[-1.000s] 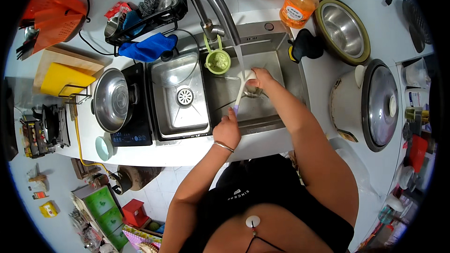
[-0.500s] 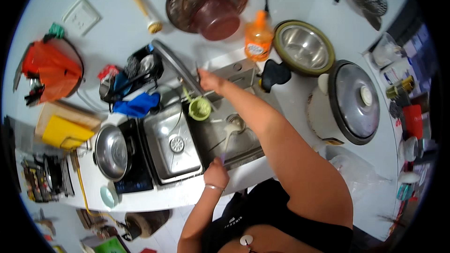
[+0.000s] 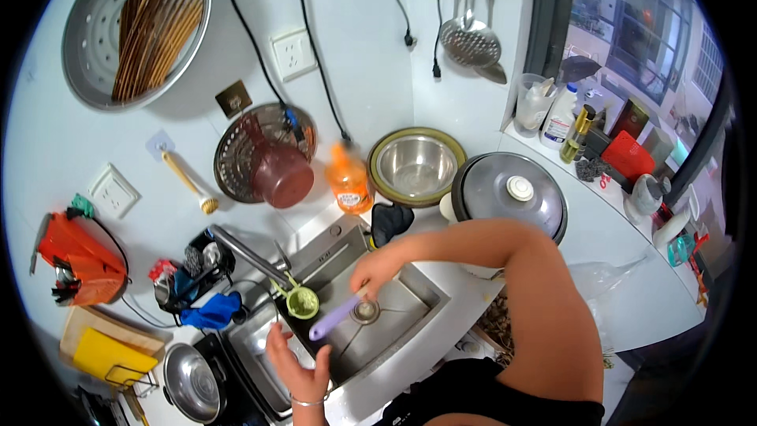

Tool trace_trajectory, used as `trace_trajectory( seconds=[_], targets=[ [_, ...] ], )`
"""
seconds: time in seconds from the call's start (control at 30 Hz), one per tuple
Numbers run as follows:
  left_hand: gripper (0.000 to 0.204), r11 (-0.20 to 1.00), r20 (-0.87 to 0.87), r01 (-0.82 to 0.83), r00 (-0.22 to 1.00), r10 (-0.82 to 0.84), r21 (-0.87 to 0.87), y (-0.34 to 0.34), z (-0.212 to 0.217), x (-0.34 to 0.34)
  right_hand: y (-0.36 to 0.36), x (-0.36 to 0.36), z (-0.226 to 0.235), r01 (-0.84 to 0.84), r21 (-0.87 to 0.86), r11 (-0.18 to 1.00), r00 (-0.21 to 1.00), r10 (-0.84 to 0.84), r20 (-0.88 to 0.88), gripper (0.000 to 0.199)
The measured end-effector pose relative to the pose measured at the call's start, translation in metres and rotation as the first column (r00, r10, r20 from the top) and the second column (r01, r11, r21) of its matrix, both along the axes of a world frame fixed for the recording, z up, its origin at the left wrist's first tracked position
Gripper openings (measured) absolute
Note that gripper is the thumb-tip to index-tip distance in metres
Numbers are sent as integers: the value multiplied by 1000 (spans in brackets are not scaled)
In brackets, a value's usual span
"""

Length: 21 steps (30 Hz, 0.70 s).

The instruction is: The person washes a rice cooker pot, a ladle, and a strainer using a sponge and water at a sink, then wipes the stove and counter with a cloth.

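Observation:
My right hand [image 3: 375, 274] is over the right basin of the steel sink [image 3: 414, 323], closed around the upper end of a purple-handled spoon [image 3: 335, 320]. Its purple handle slants down to the left, while the spoon's head is hidden by my hand. My left hand [image 3: 298, 367] is raised over the divider between the two basins, fingers spread, holding nothing. Just beyond it, a small green strainer [image 3: 302, 302] with pale bits inside sits below the faucet [image 3: 248, 254]. The drain [image 3: 365, 311] lies beneath my right hand.
Behind the sink stand an orange bottle [image 3: 349, 181], a black cloth-like item [image 3: 391, 223] and a steel bowl [image 3: 418, 167]. A lidded pot [image 3: 511, 197] is at the right, close to my right arm. A metal pan [image 3: 193, 383] sits left of the sink.
The spoon has passed from my left hand to my right, which came back from near the faucet. My left hand has opened. The view has swung up and to the right.

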<state>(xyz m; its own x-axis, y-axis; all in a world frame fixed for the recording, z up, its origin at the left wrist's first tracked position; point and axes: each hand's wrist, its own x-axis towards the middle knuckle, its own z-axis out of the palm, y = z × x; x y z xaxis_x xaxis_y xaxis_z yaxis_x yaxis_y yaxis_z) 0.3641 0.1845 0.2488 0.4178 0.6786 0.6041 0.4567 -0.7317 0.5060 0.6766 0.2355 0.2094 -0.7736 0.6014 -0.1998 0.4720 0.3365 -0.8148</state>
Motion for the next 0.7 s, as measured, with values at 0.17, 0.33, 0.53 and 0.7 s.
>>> trace_trajectory(
  seconds=[0.17,0.33,0.53,0.7],
  targets=[
    [90,926,-197,-136,978,69,-352,-11,-96,-45,-37,86,118,522,-155,839,744,-537,-398,17],
    [75,882,-670,-370,737,86,-293,-64,-209,-55,-67,187,242,990,10,138,96,-633,-768,16],
    [51,938,-612,-283,712,344,199,-86,-300,-87,-86,266,325,939,-79,-335,-241,-476,-846,18],
    [45,943,-693,-290,648,317,160,-87,-288,-87,-78,298,354,901,-75,-428,-285,-453,-844,19]
  ],
)
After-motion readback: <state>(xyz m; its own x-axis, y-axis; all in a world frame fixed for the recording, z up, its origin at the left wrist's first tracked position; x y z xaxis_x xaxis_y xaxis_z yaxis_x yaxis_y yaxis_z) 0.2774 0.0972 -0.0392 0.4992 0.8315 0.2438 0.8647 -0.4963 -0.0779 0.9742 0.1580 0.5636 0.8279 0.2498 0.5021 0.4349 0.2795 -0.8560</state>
